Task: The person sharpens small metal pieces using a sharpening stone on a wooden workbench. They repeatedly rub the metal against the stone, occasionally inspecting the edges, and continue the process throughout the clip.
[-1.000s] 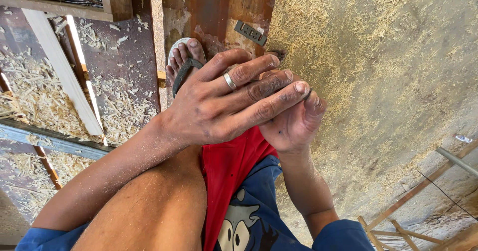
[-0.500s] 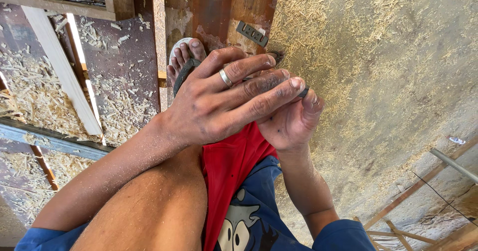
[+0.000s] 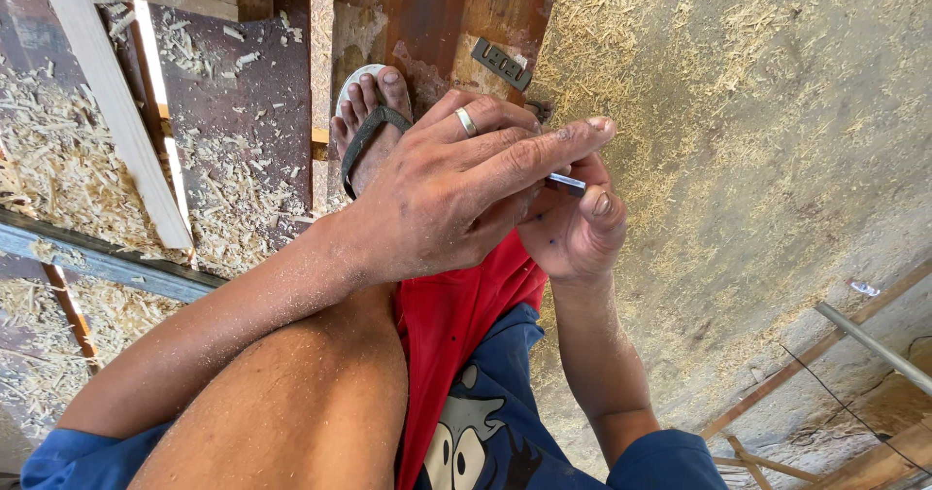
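My left hand (image 3: pixel 442 199), with a silver ring on one finger, lies across my right hand (image 3: pixel 573 233) above my raised knee. A small flat metal piece (image 3: pixel 566 183) sticks out between them. One end runs under my left fingers, and my right thumb and fingers pinch the other end. My left thumb is hidden. Just beyond the hands, my foot in a dark-strapped sandal (image 3: pixel 367 121) rests on a reddish wooden board (image 3: pixel 427 14).
A small grey metal bracket (image 3: pixel 502 64) lies on the board near the foot. Wood shavings cover the ground on the left, among pale wooden slats (image 3: pixel 116 111). To the right is a dusty concrete floor with sawdust, a metal pipe (image 3: pixel 874 344) and thin wooden strips.
My left fingers have straightened and shifted slightly, so more of the metal piece shows between the hands. My right thumb has come up beside it.
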